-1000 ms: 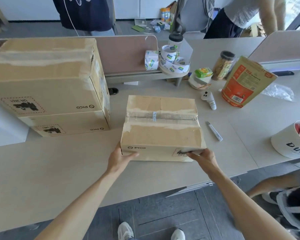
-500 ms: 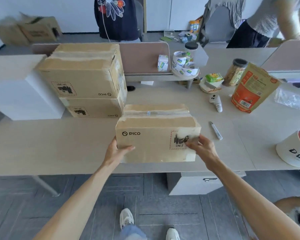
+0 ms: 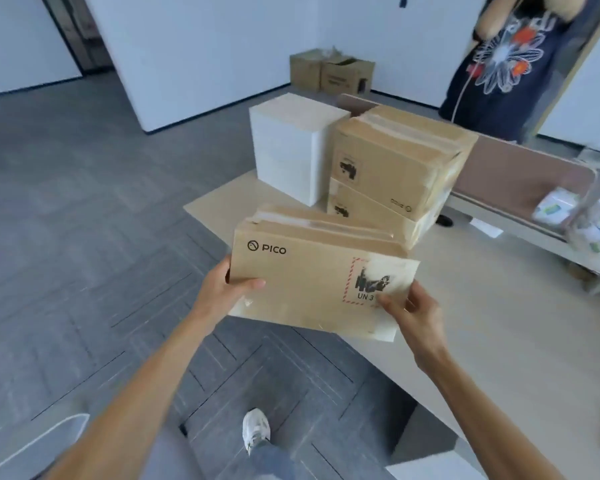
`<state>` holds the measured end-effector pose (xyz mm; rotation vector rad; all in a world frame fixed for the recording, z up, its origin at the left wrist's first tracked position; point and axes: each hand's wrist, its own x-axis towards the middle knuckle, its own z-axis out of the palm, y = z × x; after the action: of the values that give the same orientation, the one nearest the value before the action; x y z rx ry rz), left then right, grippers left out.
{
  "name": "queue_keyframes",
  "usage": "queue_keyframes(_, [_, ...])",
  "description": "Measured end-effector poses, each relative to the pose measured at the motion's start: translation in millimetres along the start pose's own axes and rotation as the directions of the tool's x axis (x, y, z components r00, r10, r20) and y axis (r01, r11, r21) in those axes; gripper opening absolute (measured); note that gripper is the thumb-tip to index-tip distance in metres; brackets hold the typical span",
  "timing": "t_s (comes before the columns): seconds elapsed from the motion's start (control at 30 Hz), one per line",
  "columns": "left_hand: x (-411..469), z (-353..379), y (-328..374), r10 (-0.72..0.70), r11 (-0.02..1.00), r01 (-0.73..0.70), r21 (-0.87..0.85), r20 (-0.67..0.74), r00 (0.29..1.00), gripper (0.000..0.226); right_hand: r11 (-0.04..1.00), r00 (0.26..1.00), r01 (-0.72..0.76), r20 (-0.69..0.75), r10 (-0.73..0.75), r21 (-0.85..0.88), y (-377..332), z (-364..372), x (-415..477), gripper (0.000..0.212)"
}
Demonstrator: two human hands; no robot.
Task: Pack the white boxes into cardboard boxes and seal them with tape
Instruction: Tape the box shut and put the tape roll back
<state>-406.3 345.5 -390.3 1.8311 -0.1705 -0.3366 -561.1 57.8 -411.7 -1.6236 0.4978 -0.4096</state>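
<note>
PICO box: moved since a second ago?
Yes. The PICO box is off the table, where it sat right of the stacked cardboard boxes. The left hand and right hand now hold it raised in front of them, partly past the table's edge.

Right hand (image 3: 417, 317) hides the UN number on the cardboard box (image 3: 309, 282).

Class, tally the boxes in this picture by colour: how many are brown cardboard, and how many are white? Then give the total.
Brown cardboard boxes: 5. They are the held box, the upper stacked box, the lower stacked box, the left floor box and the right floor box.
White boxes: 1, the white block; no seams show in it.
Total: 6
</note>
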Motion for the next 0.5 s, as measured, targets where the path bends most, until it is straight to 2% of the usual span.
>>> queue_keyframes(0.13, [-3, -76, 2, -0.002, 0.998, -0.009, -0.056, -0.202, 0.979, 0.04, 0.994, 0.977, 0.109, 0.187, -0.106, -0.002, -36, 80, 46, 0.024])
queue_keyframes(0.23, [6, -128, 6, 0.003, 0.994, -0.038, -0.099, -0.335, 0.942, 0.048, 0.985, 0.939, 0.17, 0.301, -0.169, 0.021, -62, 142, 80, 0.028])
queue_keyframes(0.5, [79, -260, 15, 0.05, 0.987, -0.118, -0.108, -0.493, 0.868, 0.06, 0.963, 0.861, 0.261, 0.436, -0.261, 0.062, -119, 300, 167, 0.033])
